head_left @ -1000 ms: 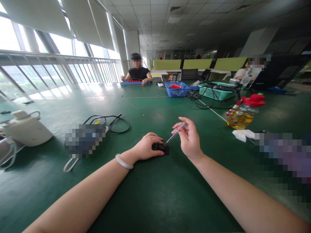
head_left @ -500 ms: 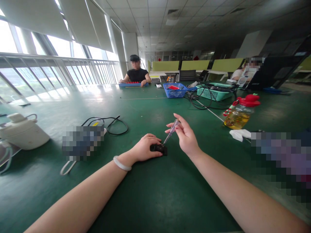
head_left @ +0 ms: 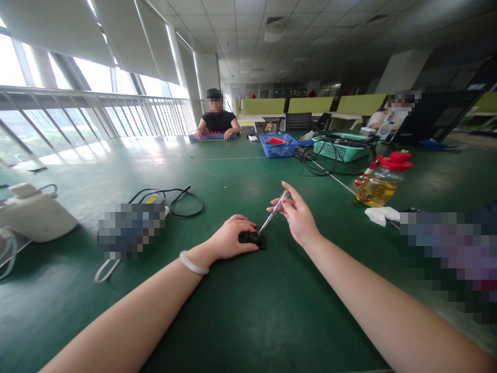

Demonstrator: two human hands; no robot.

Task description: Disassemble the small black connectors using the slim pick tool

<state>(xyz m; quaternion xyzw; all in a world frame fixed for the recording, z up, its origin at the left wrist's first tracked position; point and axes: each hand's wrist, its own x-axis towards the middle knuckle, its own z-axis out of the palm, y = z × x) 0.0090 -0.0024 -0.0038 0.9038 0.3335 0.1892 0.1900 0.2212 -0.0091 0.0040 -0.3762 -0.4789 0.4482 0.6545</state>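
My left hand (head_left: 233, 238) lies on the green table, its fingers and thumb closed round a small flat black piece (head_left: 254, 239). Small details on that piece are too fine to make out. My right hand (head_left: 298, 217) grips a screwdriver (head_left: 277, 207) with a clear handle and a thin metal shaft. The screwdriver leans to the right, its tip down at the top of the black piece. My right index finger is raised near the handle's end, while the thumb and other fingers hold its side.
Left of my hands lie a blurred-out item (head_left: 132, 228), a black cable (head_left: 188, 202) and a white container (head_left: 37, 212). To the right stands a red-capped bottle (head_left: 378, 184). Farther off are a blue basket (head_left: 277, 149), a green basket (head_left: 341, 151) and a seated person (head_left: 217, 122).
My right fingers have shifted round the screwdriver's handle, and the tool leans slightly more to the right. My left hand and the black piece stay in place.
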